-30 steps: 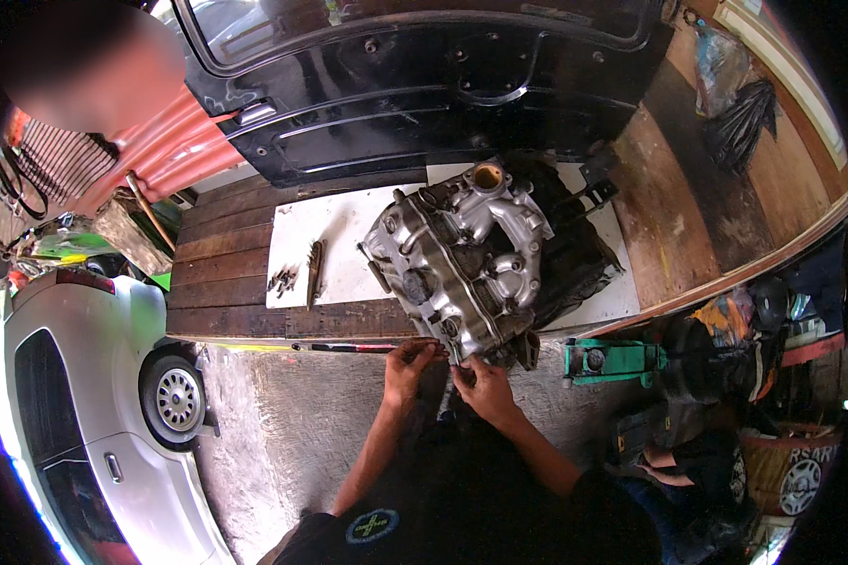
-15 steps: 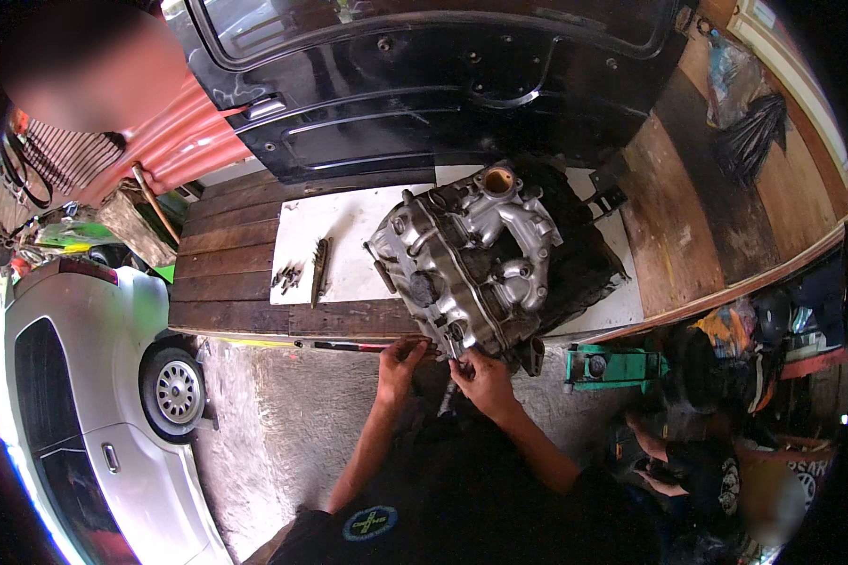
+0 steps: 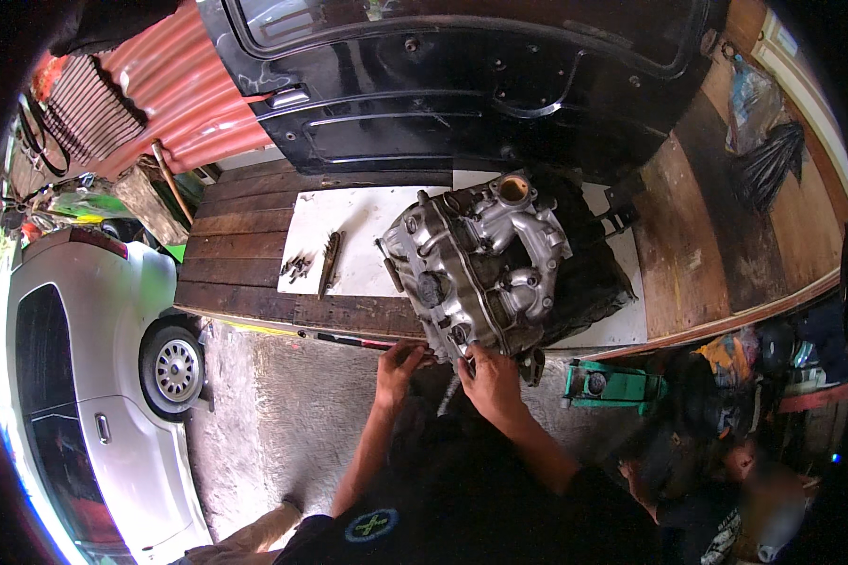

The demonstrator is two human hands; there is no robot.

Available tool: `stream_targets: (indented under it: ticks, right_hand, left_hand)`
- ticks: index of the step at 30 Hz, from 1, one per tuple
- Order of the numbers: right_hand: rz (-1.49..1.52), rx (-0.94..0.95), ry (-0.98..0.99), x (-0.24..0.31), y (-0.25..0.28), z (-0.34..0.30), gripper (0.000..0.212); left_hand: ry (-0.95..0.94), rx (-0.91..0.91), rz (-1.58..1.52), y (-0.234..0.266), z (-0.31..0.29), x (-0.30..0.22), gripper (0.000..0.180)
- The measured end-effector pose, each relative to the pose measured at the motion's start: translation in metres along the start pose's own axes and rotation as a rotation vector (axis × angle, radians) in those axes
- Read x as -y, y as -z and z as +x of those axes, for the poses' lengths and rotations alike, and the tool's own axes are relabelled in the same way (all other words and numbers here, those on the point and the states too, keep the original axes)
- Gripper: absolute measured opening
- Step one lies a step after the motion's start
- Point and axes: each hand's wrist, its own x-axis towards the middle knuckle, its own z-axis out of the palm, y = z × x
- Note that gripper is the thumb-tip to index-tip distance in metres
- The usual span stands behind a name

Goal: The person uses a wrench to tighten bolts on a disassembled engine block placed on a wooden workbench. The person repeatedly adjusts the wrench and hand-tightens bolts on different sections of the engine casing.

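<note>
In the head view, take the silvery engine part (image 3: 452, 287) as the middle of a clock, twelve pointing away from the worker. It lies on the wooden bench (image 3: 236, 259), over a white board (image 3: 363, 212) and some black sheeting (image 3: 589, 297), and its near end reaches the bench's front edge. The left hand (image 3: 401, 372) is at seven, by that edge, thumb and fingers bent close together; the right hand (image 3: 492, 384) is at six, against the near end, fingertips drawn into a pinch. From here I can't tell what, if anything, either one grips. A slim metal piece (image 3: 448, 395) slants down between them.

At twelve a black door panel (image 3: 367, 137) stands along the far edge, so that way is tight. Toward nine there's more room: small bolts (image 3: 298, 266) and a slender tool (image 3: 330, 264) on the board, then planks. Below the front edge, concrete floor (image 3: 297, 424) stretches between the silver car (image 3: 127, 414) at eight and the green floor jack (image 3: 612, 386) between four and five. Beyond the jack, another person (image 3: 693, 513) is partly in view.

A round badge (image 3: 371, 525) on the worker's dark shirt carries small lettering; the other person's shirt bears a pale print, too small to make out.
</note>
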Motion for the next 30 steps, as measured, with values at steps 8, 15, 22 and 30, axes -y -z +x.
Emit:
stream_targets:
  ticks: [8,15,22,30]
  right_hand:
    - [0.031,0.091,0.179,0.019,0.032,0.058,0.017]
    - [0.184,0.005,0.269,0.029,0.011,0.092,0.034]
    - [0.28,-0.072,0.144,0.026,0.002,0.102,0.034]
    - [0.508,0.032,0.012,-0.008,0.011,0.095,0.028]
  left_hand:
    - [0.027,-0.08,-0.128,0.015,-0.013,0.017,0.023]
    - [0.059,-0.102,-0.071,0.038,-0.006,0.004,0.023]
    - [0.032,-0.057,-0.065,0.042,0.012,-0.007,0.022]
    - [-0.023,-0.058,-0.057,0.02,0.006,-0.001,0.025]
